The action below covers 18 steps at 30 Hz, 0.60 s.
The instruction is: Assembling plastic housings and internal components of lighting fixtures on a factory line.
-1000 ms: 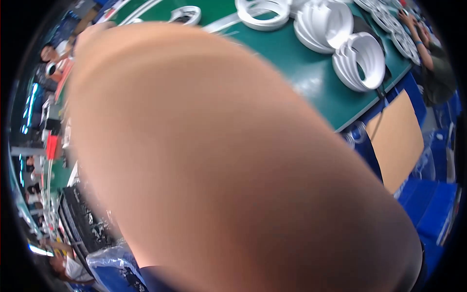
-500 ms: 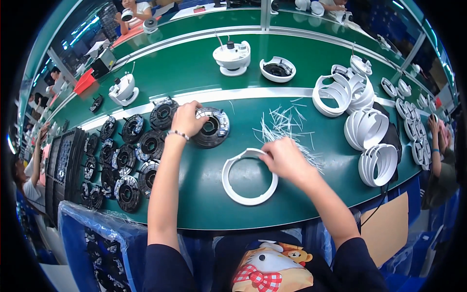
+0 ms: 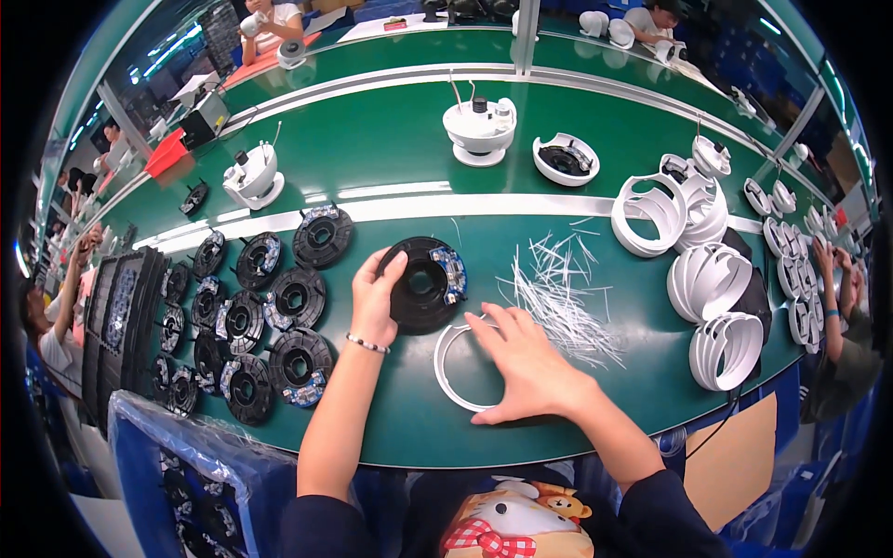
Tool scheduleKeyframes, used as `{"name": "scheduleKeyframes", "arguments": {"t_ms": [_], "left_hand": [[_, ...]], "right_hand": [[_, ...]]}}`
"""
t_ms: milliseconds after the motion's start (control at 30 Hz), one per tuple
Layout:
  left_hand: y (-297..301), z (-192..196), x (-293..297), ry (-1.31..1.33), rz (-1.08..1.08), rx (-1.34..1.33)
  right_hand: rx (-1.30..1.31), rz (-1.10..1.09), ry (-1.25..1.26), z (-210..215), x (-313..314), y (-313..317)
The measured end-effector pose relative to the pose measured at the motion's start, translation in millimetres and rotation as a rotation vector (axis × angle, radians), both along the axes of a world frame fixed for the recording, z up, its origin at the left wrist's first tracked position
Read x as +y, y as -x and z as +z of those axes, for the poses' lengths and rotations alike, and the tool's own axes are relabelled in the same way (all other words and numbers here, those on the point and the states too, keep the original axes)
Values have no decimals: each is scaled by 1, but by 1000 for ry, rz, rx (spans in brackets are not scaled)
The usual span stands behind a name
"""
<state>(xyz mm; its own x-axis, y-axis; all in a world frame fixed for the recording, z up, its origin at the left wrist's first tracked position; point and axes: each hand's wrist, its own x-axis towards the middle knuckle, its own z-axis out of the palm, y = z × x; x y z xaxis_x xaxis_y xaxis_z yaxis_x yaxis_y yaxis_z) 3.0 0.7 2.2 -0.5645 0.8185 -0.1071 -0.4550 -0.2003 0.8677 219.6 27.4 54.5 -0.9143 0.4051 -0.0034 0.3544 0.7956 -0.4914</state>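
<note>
A round black plastic disc [image 3: 409,305], with a central hole and a blue circuit board along its right edge, is gripped at its left rim by my left hand [image 3: 374,302]. It is raised and slightly tilted above the green table. My right hand [image 3: 532,365] is spread over a white plastic ring [image 3: 440,368] lying just below the disc. Thumb and fingers reach toward opposite sides of that ring; whether they touch it I cannot tell. Part of the ring is hidden under the hand.
Several more black discs [image 3: 295,296] lie at left, beside a black tray [image 3: 116,325]. Thin white strips [image 3: 567,302] are heaped right of centre. Stacked white rings [image 3: 709,279] stand farther right. White domed assemblies [image 3: 479,130] sit beyond a metal strip. Other people work around the tables.
My left hand has lifted the black disc and brought it right and nearer. My right hand has let go of the ring's top edge, opened and moved down over it.
</note>
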Motion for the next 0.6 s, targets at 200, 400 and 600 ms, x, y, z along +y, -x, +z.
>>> {"name": "scheduleKeyframes", "arguments": {"t_ms": [200, 400, 600], "left_hand": [[-33, 0, -2, -126, -193, -271], [-49, 0, -4, 18, -249, -191], [-58, 12, -11, 61, -336, -297]], "right_hand": [[482, -197, 201, 15, 45, -8], [632, -264, 148, 4, 48, 2], [576, -204, -9, -23, 26, 12]]}}
